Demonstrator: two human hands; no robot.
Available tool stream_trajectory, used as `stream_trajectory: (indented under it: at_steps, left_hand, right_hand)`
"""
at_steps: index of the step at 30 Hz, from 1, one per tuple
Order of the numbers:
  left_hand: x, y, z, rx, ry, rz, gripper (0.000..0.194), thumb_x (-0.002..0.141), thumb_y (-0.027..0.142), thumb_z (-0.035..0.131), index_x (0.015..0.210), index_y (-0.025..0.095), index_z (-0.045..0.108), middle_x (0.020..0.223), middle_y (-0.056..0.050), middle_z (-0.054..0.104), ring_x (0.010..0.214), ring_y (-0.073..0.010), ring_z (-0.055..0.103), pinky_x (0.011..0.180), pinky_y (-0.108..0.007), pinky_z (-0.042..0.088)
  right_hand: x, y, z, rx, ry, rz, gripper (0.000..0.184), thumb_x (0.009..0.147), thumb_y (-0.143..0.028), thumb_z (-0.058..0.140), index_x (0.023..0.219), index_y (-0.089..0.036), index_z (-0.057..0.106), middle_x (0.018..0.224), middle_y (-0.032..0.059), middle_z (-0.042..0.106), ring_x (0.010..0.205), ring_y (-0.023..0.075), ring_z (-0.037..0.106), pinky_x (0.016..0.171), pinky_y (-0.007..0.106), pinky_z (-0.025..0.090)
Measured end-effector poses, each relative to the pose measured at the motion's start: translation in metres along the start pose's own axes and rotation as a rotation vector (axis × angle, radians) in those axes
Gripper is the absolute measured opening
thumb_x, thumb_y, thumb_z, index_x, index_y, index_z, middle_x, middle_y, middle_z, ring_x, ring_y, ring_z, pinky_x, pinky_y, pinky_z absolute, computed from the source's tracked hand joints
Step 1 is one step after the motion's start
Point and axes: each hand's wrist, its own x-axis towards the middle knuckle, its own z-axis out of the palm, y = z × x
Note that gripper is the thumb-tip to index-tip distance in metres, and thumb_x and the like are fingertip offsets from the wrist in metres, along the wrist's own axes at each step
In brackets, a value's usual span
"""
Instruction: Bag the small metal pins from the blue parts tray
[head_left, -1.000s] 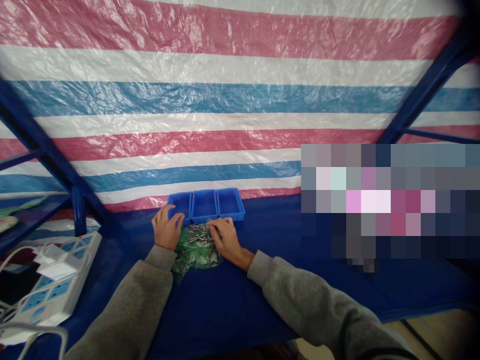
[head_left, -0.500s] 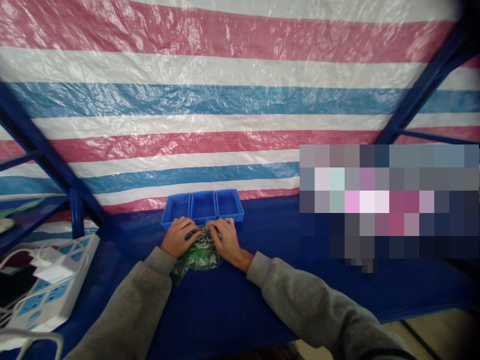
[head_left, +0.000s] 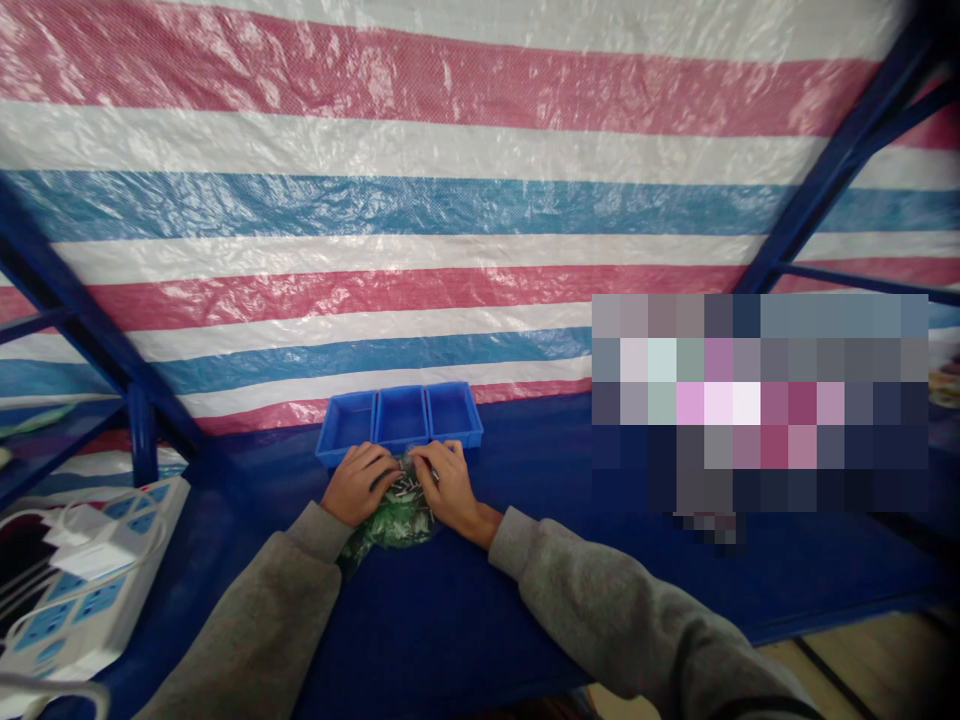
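Observation:
A clear plastic bag with green on it lies on the blue table. Through its top part show several small, shiny metal pieces that look like screws. My left hand grips the bag's left upper edge with bent fingers. On the opposite side, my right hand pinches the upper edge between thumb and fingers. Both fingertips are close together near the bag's top; exactly what they pinch there is partly hidden. Just beyond the hands stands a blue tray with three compartments, in which nothing is visible.
At the left lies a white power strip with a white plug adapter and cables. Blue frame posts rise beside the table. Striped plastic sheeting hangs behind. A blurred-out patch covers the right side.
The view has shifted slightly, so the tray and power strip sit a little further left. Both hands stay on the bag, with hardly any movement of the fingers.

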Motion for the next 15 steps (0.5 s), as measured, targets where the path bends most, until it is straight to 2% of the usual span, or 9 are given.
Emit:
stream_trajectory:
  at_steps: [5, 9, 12, 15]
  left_hand:
    - [-0.003, 0.001, -0.002, -0.063, 0.206, -0.075, 0.013, 0.084, 0.025, 0.052, 0.083, 0.018, 0.063, 0.087, -0.006, 0.062, 0.084, -0.0183, 0.055, 0.078, -0.034, 0.041]
    - [-0.004, 0.007, -0.001, -0.176, 0.348, -0.123, 0.009, 0.082, 0.021, 0.054, 0.080, 0.017, 0.062, 0.083, -0.006, 0.062, 0.083, -0.0175, 0.057, 0.080, -0.032, 0.044]
    - [-0.003, 0.012, -0.003, -0.235, 0.410, -0.179, 0.009, 0.082, 0.020, 0.054, 0.079, 0.017, 0.062, 0.081, -0.005, 0.062, 0.082, -0.0167, 0.057, 0.079, -0.031, 0.045]
    - [-0.003, 0.014, -0.004, -0.261, 0.409, -0.212, 0.009, 0.082, 0.020, 0.054, 0.079, 0.017, 0.062, 0.081, -0.005, 0.061, 0.079, -0.0160, 0.057, 0.077, -0.030, 0.046]
  right_hand:
    - [0.001, 0.001, 0.001, 0.006, -0.015, -0.005, 0.018, 0.089, -0.019, 0.046, 0.102, -0.020, 0.058, 0.091, 0.0043, 0.064, 0.086, 0.0166, 0.055, 0.081, 0.033, 0.031]
    - [0.001, 0.002, 0.001, 0.010, -0.019, -0.008, 0.015, 0.089, -0.022, 0.049, 0.100, -0.020, 0.059, 0.091, 0.0035, 0.063, 0.085, 0.0158, 0.055, 0.081, 0.033, 0.032]
    - [0.001, 0.002, 0.001, 0.008, -0.019, -0.006, 0.013, 0.090, -0.022, 0.048, 0.094, -0.020, 0.060, 0.089, 0.0032, 0.063, 0.085, 0.0155, 0.055, 0.081, 0.033, 0.032]
    - [0.001, 0.002, 0.001, -0.001, -0.025, -0.012, 0.013, 0.090, -0.022, 0.047, 0.090, -0.020, 0.060, 0.086, 0.0023, 0.063, 0.083, 0.0146, 0.054, 0.080, 0.032, 0.032]
